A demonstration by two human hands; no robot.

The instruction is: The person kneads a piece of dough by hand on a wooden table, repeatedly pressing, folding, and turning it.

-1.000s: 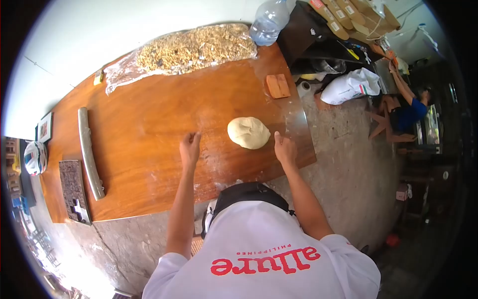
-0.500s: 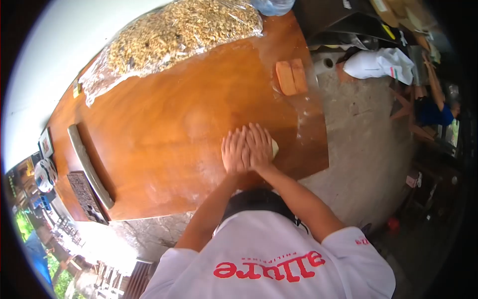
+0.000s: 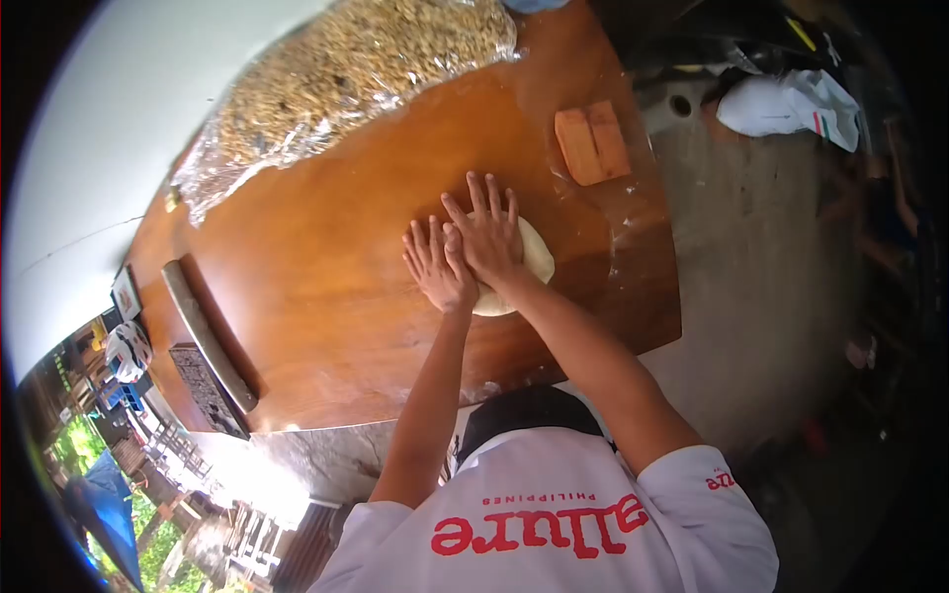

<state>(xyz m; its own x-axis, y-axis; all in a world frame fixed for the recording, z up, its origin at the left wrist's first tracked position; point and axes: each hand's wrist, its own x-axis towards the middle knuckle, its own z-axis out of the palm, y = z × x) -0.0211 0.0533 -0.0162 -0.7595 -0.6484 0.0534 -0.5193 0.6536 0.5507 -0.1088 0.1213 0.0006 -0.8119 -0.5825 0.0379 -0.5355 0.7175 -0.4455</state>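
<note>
A round, flat piece of pale dough lies on the brown wooden table, partly covered by both hands. My right hand presses on its upper left part with the palm down and the fingers stretched out and apart. My left hand rests beside it at the dough's left edge, palm down, its fingers spread towards the table. The two hands touch at the thumbs. Neither hand is wrapped around anything. What lies under the palms is hidden.
On the brown table lie a clear plastic bag of light-brown dried pieces, an orange-brown block, a long stick and a dark carved panel. A white sack is on the floor at right.
Both hands have pushed forward, away from my body, and their fingers have spread apart. More of the dough shows on the right and below the palms. The view has shifted slightly.
</note>
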